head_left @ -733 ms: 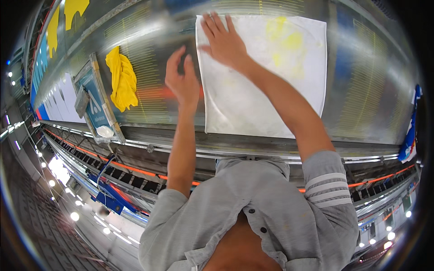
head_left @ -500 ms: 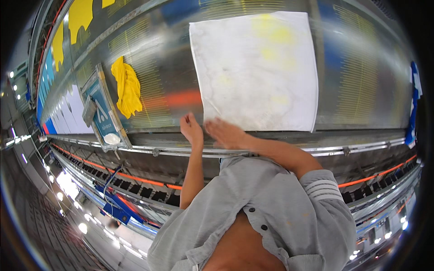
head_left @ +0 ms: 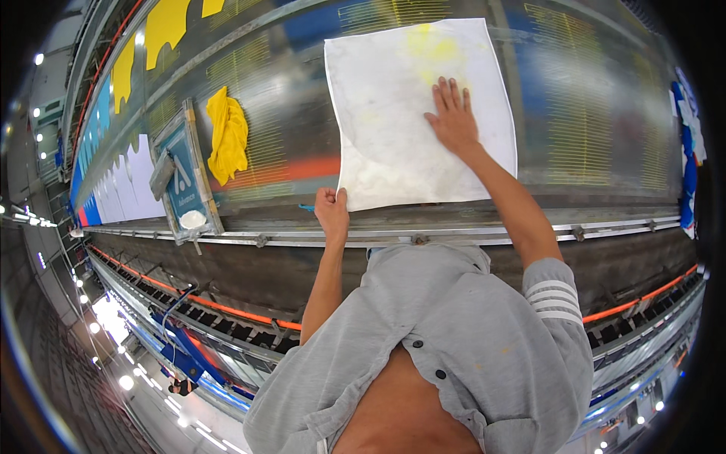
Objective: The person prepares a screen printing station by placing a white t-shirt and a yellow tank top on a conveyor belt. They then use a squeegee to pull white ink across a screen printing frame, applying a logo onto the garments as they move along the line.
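A large white square cloth with yellow stains and greyish smudges lies spread on the shiny table. On its upper right part my right hand rests flat, fingers outstretched. My left hand is closed at the cloth's near left corner, thumb and fingers pinched on the edge. A small blue strip shows just left of that fist; whether the hand also holds it I cannot tell.
To the left lie a crumpled yellow cloth and a framed printing screen with a grey block on it. A metal rail runs along the table's near edge. Blue fabric hangs at the far right.
My right hand has gone from beside the left hand up and right onto the cloth and opened flat. My left hand has moved slightly right to the cloth's corner and closed on it.
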`<control>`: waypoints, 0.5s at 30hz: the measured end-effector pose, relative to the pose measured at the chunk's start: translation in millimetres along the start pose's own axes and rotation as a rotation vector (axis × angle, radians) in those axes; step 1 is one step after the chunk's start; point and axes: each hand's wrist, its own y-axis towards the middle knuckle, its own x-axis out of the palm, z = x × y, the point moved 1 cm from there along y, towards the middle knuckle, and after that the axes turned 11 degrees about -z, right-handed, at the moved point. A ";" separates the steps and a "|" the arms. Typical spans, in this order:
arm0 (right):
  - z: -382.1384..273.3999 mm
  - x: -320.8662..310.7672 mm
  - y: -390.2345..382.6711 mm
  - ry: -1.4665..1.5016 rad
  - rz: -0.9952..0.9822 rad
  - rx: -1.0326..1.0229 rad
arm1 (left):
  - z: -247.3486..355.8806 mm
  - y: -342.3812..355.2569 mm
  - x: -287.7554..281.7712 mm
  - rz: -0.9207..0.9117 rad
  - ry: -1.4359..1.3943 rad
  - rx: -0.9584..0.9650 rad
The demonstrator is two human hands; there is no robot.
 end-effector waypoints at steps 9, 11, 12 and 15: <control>-222.7 52.0 -68.7 0.346 -0.111 -0.769 | 7.5 -4.0 3.5 0.116 0.392 0.243; -195.3 50.3 -63.3 0.196 -0.121 -0.588 | 18.2 0.1 19.9 0.081 0.478 0.436; -179.7 37.0 -55.9 0.122 -0.128 -0.512 | 22.1 7.3 30.7 0.045 0.516 0.526; -68.3 24.4 -34.6 0.232 -0.017 -0.007 | 39.1 31.4 82.3 -0.089 0.714 0.633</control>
